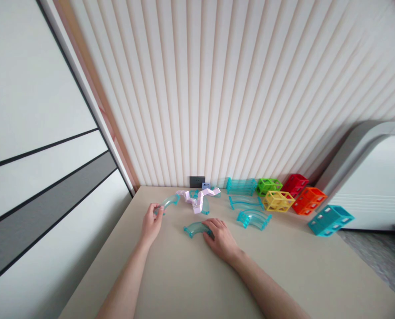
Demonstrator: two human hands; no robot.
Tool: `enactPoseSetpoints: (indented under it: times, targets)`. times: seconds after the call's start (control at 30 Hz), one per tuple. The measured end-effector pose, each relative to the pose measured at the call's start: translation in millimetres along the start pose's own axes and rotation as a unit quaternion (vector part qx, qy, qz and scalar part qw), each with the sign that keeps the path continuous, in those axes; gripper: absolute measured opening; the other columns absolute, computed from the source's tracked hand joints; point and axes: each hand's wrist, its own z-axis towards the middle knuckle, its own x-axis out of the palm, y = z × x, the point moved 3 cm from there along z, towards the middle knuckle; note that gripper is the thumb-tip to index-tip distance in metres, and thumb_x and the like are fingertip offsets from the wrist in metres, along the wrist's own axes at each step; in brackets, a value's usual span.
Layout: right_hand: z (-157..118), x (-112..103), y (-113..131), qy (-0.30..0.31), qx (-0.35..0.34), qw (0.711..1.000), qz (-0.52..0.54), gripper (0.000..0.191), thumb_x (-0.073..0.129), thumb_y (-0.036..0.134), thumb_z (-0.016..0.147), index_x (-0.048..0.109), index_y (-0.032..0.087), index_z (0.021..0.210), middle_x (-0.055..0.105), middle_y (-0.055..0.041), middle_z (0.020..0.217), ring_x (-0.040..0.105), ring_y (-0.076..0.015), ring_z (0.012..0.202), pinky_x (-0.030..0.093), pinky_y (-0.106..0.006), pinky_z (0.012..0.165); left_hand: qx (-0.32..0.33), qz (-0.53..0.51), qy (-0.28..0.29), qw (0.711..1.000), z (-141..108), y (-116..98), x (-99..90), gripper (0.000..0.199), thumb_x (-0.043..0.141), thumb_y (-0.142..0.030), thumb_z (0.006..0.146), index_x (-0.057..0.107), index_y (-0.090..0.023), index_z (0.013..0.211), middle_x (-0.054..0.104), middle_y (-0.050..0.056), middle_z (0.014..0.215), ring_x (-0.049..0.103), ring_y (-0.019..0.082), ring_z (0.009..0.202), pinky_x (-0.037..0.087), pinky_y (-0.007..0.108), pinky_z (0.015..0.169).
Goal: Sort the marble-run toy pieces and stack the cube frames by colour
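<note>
My left hand pinches the near end of a clear teal curved track piece at the left of the table. My right hand is closed over the right end of a second teal curved track piece, which lies nearer to me; the fingers cover that end. Between and beyond the hands lies a pale lilac zigzag piece, with more teal parts partly hidden behind it. To the right of my right hand rests a group of teal curved pieces.
Long teal pieces lie by the ribbed wall. Block frames in green, yellow, red, orange and teal stand along the table's right side. A dark socket is on the wall.
</note>
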Motion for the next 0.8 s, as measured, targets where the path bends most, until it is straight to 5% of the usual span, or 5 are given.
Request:
enactPoseSetpoints:
  times: [0.17,0.33,0.6,0.8]
  targets:
    - [-1.5,4.2,-3.5,-0.018,-0.019,1.000,0.008,0.033,0.065,0.017,0.089,0.067,0.022,0.121,0.071,-0.0107,0.117,0.066,-0.0266,0.107,0.053,-0.045,0.097,-0.082,-0.171,-0.047,0.981,-9.7,-3.7,13.2,0.045,0.064,-0.061,0.082,0.050,-0.023,0.102,0.067,-0.001,0.081,0.064,0.014,0.058,0.053,0.031,0.063]
    - [-4.0,2.3,-5.1,-0.051,-0.060,0.996,0.049,0.031,0.059,0.021,0.096,0.066,0.022,0.126,0.070,-0.0121,0.120,0.065,-0.0257,0.111,0.056,-0.043,0.096,-0.127,-0.279,-0.016,0.952,-23.5,-14.1,31.1,0.043,0.075,-0.055,0.075,0.058,-0.021,0.095,0.066,-0.001,0.087,0.060,0.010,0.061,0.050,0.027,0.062]
    - [-12.1,-12.8,-2.6,-0.210,-0.089,0.968,0.102,0.036,0.058,0.027,0.098,0.060,0.028,0.134,0.069,-0.0134,0.121,0.066,-0.0267,0.112,0.057,-0.046,0.093,-0.171,-0.348,0.120,0.914,-46.2,-34.8,51.5,0.043,0.082,-0.043,0.073,0.064,-0.019,0.104,0.069,0.003,0.089,0.063,0.014,0.066,0.050,0.029,0.063]
    - [-18.3,-13.8,-4.9,-0.261,-0.084,0.957,0.092,0.036,0.059,0.025,0.097,0.060,0.029,0.133,0.069,-0.0134,0.122,0.066,-0.0282,0.111,0.056,-0.047,0.092,-0.170,-0.376,0.231,0.881,-63.6,-51.9,59.1,0.038,0.078,-0.042,0.081,0.065,-0.017,0.107,0.067,0.002,0.081,0.062,0.013,0.065,0.046,0.027,0.061]
